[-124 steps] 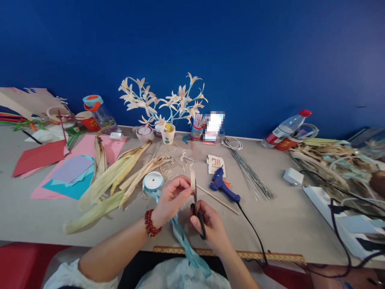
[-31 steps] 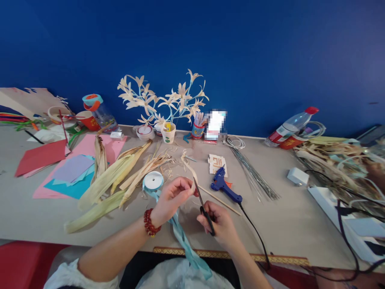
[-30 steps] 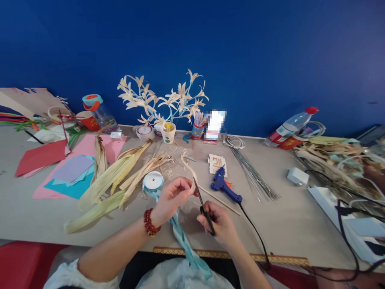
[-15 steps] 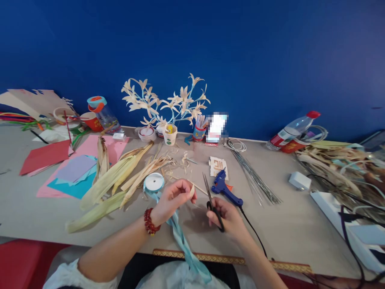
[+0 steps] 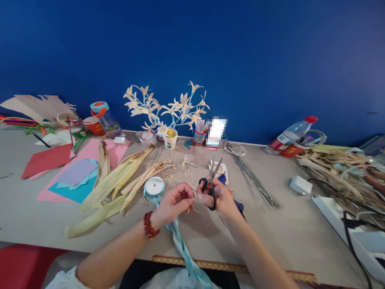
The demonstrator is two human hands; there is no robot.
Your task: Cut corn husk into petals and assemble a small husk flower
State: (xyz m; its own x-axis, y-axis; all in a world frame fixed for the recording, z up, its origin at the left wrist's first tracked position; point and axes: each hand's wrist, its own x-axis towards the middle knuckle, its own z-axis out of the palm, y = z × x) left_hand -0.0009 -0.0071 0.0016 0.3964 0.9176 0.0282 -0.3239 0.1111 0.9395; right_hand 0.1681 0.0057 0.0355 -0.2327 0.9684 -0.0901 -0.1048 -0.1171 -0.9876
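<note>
My left hand (image 5: 173, 205) pinches pale scrap (image 5: 196, 198) between hands, fingertips together; my right hand (image 5: 224, 200), curled, grips scissors (image 5: 211, 179), blades parted toward 12 o'clock. White spool (image 5: 154, 186) at left hand's 10 o'clock.

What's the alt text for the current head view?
The right hand holds black-handled scissors, blades apart, over a cluttered table; the left hand is close beside it. Pale husks and a spool of blue ribbon lie at left, and pale flowers stand behind, before a blue wall.
</note>
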